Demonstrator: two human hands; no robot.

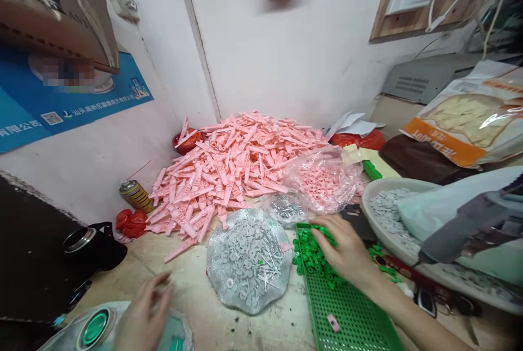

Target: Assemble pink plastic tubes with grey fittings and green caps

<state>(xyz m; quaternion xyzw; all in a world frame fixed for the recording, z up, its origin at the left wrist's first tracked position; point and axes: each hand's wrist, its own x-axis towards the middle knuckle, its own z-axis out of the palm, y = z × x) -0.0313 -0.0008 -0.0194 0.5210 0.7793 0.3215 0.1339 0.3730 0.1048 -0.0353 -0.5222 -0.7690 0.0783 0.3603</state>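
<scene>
While the right hand [345,250] rests curled fingers on loose green plastic pieces [312,258] in a green perforated tray [351,313], the left hand [143,315] is well apart — open, fingers spread, just over a clear bag [183,334] at the near edge of the counter [229,334]. Between them lies a bag of grey plastic parts [249,264]; a heap of pink plastic pieces [229,171] rises beyond.

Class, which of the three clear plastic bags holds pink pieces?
The bag of small pink pieces, against the heap; the others hold grey pieces and silvery metal.
</scene>
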